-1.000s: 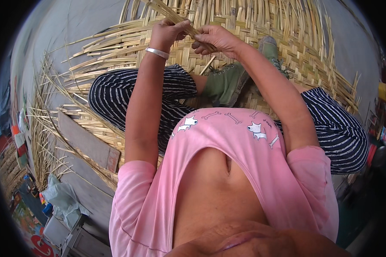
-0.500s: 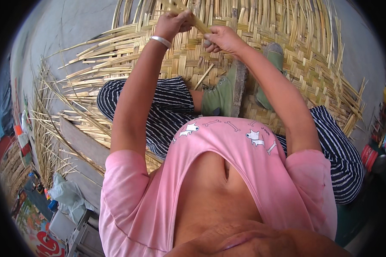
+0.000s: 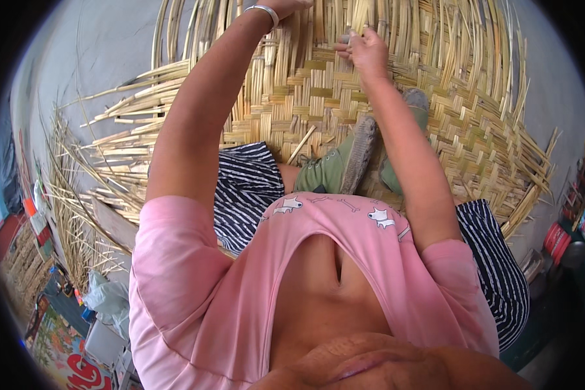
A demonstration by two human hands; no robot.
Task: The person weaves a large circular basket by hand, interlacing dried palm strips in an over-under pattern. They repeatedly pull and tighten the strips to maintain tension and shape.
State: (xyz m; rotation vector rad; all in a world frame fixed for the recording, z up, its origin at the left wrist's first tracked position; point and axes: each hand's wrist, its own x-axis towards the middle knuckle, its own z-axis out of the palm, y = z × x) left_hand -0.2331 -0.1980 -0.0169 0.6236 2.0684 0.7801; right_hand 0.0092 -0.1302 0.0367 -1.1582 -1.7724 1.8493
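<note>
A large mat of woven reed strips (image 3: 318, 84) spreads across the floor before me, its loose strip ends fanning out at the far side and left. My left hand (image 3: 291, 5), with a silver bracelet at the wrist, reaches over the far part of the mat. The picture's top edge cuts it off, so its fingers are mostly hidden. To its right, my right hand (image 3: 370, 57) pinches a pale flat reed strip (image 3: 363, 14) running away toward the top edge. Something grey wraps one of its fingers. My green shoes (image 3: 328, 164) rest on the mat.
Loose thin reeds (image 3: 68, 188) lie at the left on the grey floor (image 3: 52, 84). Behind them are a pale plastic bag (image 3: 107, 299) and assorted clutter. A red round object (image 3: 556, 240) stands at the right. My striped trouser legs (image 3: 247, 188) flank the mat's near part.
Both hands have moved apart and farther forward. The left has gone up to the picture's edge; the right has moved right and away. The strip formerly held between both hands now lies along the mat.
</note>
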